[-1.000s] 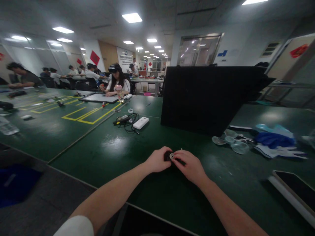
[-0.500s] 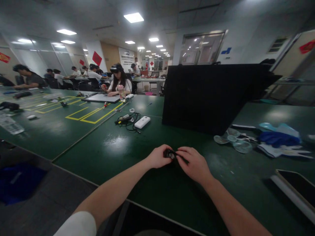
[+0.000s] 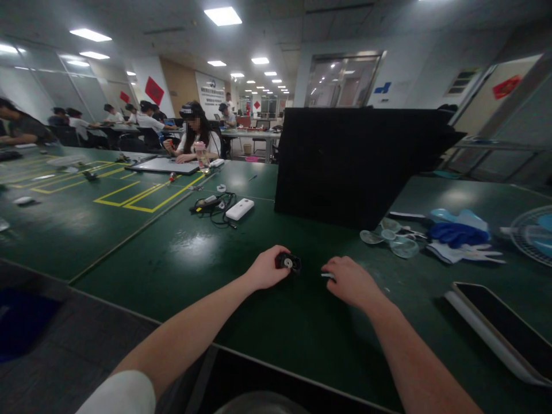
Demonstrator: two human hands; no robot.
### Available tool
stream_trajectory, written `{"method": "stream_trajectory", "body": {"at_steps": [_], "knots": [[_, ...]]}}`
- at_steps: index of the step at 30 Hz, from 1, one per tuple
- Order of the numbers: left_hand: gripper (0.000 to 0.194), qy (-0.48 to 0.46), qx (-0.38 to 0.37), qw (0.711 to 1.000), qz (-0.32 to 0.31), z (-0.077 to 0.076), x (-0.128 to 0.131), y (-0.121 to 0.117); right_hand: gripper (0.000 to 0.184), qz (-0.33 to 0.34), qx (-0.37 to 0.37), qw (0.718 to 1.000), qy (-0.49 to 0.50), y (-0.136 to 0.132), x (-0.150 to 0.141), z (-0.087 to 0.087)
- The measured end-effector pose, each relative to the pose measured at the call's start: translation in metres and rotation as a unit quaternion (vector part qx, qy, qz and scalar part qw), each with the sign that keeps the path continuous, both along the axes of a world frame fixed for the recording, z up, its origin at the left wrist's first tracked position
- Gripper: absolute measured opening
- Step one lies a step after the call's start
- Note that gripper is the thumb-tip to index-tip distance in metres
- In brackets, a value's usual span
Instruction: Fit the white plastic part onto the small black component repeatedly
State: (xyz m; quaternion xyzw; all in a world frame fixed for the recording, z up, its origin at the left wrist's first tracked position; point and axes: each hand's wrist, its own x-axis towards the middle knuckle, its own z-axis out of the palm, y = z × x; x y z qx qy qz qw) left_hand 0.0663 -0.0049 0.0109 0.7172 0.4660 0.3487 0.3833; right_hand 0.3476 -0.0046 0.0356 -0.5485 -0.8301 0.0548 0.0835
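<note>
Above the green table (image 3: 207,276), my left hand (image 3: 268,269) is closed around the left end of a small black device (image 3: 295,263). A pale round disc shows in an opening on the device's near face; I cannot make out what kind of device it is. To its right, apart from the device, my right hand (image 3: 351,280) is closed with a thin, short white piece (image 3: 328,275) jutting from its fingertips. The rest of that piece is hidden in the fingers.
Behind my hands stands a large black panel (image 3: 340,167). At right lie clear fan blades (image 3: 390,236), a blue-and-white glove (image 3: 461,238) and a phone-like slab (image 3: 500,328). Farther left are a white power bank (image 3: 240,209) and a cable (image 3: 215,215). A co-worker (image 3: 196,138) sits across.
My right hand has come away from the black device, drawing off to the right with a thin white piece. My left hand keeps hold of the device, now turned to show the disc.
</note>
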Motion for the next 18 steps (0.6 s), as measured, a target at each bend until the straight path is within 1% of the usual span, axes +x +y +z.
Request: {"method": "stream_trajectory", "body": {"at_steps": [2, 4, 5, 6, 8, 11, 13, 15, 16, 18], "knots": [[0.046, 0.014, 0.021, 1.0, 0.006, -0.001, 0.001, 0.0, 0.023, -0.009, 0.005, 1.0, -0.018, 0.0, -0.005, -0.003], [0.047, 0.026, 0.041, 0.999, 0.003, -0.001, 0.002, 0.0, 0.018, -0.016, 0.014, 1.0, -0.02, -0.002, -0.01, -0.003], [0.048, 0.032, 0.049, 0.998, 0.0, -0.001, 0.002, 0.0, 0.017, -0.016, 0.016, 1.0, -0.004, -0.004, -0.013, -0.002], [0.048, 0.039, 0.058, 0.998, -0.004, -0.001, 0.002, -0.001, 0.016, -0.013, 0.016, 0.999, 0.025, -0.006, -0.016, -0.001], [0.046, 0.052, 0.072, 0.996, -0.014, 0.0, 0.004, -0.002, 0.016, 0.001, 0.014, 0.993, 0.115, -0.013, -0.025, 0.001], [0.044, 0.073, 0.085, 0.993, -0.034, 0.001, 0.006, -0.005, 0.014, 0.041, 0.009, 0.964, 0.264, -0.023, -0.041, 0.0], [0.044, 0.088, 0.091, 0.991, -0.043, 0.001, 0.007, -0.006, 0.013, 0.053, 0.012, 0.941, 0.335, -0.028, -0.049, -0.003], [0.044, 0.099, 0.091, 0.99, -0.047, 0.002, 0.007, -0.007, 0.014, 0.04, 0.024, 0.928, 0.369, -0.03, -0.055, -0.006], [0.044, 0.102, 0.087, 0.99, -0.044, 0.002, 0.006, -0.007, 0.015, 0.03, 0.029, 0.928, 0.37, -0.031, -0.056, -0.007], [0.044, 0.106, 0.078, 0.991, -0.037, 0.002, 0.005, -0.006, 0.016, 0.015, 0.032, 0.936, 0.35, -0.031, -0.057, -0.006]]}}
